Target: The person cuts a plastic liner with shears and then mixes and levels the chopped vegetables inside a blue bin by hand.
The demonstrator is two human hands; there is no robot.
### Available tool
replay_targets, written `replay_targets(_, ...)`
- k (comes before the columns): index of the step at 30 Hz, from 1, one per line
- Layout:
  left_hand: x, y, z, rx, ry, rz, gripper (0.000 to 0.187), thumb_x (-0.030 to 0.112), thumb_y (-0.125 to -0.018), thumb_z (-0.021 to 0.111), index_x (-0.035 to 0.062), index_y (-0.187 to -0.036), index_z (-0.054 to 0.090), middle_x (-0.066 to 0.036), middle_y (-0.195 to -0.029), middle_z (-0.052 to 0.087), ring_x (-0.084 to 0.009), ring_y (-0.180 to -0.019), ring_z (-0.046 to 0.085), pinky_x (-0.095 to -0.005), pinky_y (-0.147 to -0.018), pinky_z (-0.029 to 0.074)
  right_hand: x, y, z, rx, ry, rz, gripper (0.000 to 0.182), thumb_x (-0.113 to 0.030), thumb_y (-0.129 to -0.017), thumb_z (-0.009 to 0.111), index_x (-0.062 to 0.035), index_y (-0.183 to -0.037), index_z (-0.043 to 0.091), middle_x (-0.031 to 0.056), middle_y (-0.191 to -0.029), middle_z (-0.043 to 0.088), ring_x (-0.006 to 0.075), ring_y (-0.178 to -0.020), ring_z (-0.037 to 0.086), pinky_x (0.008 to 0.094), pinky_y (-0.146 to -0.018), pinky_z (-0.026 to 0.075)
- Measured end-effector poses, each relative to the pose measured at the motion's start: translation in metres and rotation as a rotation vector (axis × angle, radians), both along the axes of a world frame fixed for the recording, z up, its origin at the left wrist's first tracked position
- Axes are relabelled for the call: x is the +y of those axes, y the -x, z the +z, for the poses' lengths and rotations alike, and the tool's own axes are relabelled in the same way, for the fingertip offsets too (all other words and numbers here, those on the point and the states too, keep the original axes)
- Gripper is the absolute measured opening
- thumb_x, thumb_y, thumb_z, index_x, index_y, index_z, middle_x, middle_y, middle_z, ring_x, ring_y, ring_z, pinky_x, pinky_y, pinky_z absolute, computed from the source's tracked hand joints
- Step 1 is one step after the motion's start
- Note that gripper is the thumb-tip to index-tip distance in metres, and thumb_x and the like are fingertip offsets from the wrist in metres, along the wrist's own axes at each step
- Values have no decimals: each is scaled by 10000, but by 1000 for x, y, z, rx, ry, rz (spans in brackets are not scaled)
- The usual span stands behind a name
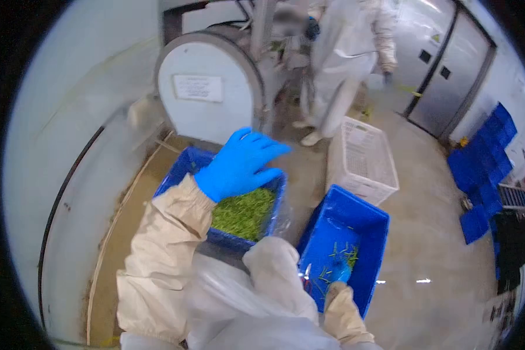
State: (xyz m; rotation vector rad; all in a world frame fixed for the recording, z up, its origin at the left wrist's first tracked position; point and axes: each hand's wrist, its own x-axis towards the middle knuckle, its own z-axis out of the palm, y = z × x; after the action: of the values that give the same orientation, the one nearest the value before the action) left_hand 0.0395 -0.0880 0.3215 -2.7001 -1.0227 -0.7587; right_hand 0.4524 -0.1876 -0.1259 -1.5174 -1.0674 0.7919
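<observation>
My left hand (237,164), in a blue glove, is raised over a blue crate of chopped green pieces (245,214). Its fingers are apart and nothing is in them. Down inside a second blue crate (351,211), to the right, is my right hand (339,271), also gloved in blue. Its fingers are blurred and partly hidden, beside a few long green pieces (349,254) on the crate floor. A small shiny item (306,276) lies near that crate's left wall; what it is cannot be made out.
A white perforated crate (367,160) stands behind the right blue crate. Beyond the crates is a round-fronted machine (207,119) with a paper label. A person (344,52) in white stands at the back. Blue crates (484,157) are stacked at the right wall.
</observation>
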Motion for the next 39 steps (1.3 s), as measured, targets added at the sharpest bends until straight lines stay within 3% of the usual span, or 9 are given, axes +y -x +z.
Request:
replay_targets(1,1,26,-35,-72,24,99,417,279,-768,583,96,-1137,516,-107,-1026,556,-286,-981,498,-430,-884,340,37,-10,-11,707,-246,-76,138,-61,-791,476,-65,-727,598,57,-622,536,212,-577,512,353,-602,437)
replay_targets(2,3,56,-75,-149,53,202,394,287,-775,580,88,-1112,540,-118,-994,576,-296,-946,522,-427,-855,368,29,43,100,-212,-130,-18,155,-141,-847,474,-57,-774,582,36,-702,553,192,-592,495,302,-569,414)
replay_targets(15,47,272,-356,-245,583,723,302,334,-784,547,62,-907,589,-142,-772,614,-302,-734,587,-432,-647,433,281,285,8,-837,80,752,169,-189,-826,499,-74,-875,611,145,-823,616,291,-720,612,402,-624,474)
replay_targets(18,63,284,-399,-38,395,814,262,310,-791,530,72,-890,575,-137,-703,586,-300,-687,569,-436,-610,414,341,287,-107,310,565,662,141,-165,-781,558,-27,-778,589,79,-730,604,254,-632,593,363,-569,464)
replay_targets(24,61,288,-417,-142,481,966,213,273,-780,540,74,-853,564,-119,-688,571,-294,-658,548,-430,-606,415,342,324,-170,-977,91,571,437,-390,-816,441,-113,-1138,547,151,-1103,566,322,-1054,503,431,-921,377)
replay_targets(28,61,286,-417,-132,506,968,252,252,-763,570,62,-929,578,-139,-729,584,-306,-685,558,-440,-592,418,355,321,-174,-1535,419,957,272,-277,-823,477,-88,-945,631,148,-936,620,291,-785,597,379,-699,470)
replay_targets(29,60,288,-419,-157,474,954,223,257,-762,570,65,-875,563,-124,-699,574,-293,-668,553,-430,-589,417,341,323,-154,-935,567,662,237,-268,-815,501,-93,-865,652,165,-844,629,322,-701,599,398,-618,472)
replay_targets(33,60,288,-423,-155,394,927,206,261,-757,577,67,-821,548,-104,-649,557,-275,-646,547,-417,-574,416,341,312,-96,-790,342,512,263,-284,-744,529,-49,-671,624,179,-674,600,336,-633,600,413,-547,460)
replay_targets(39,60,288,-418,-160,481,954,211,267,-754,581,69,-822,550,-98,-633,554,-275,-634,543,-425,-570,408,392,299,-157,-1280,23,513,140,-168,-714,586,-76,-609,581,91,-580,571,274,-537,565,402,-529,463)
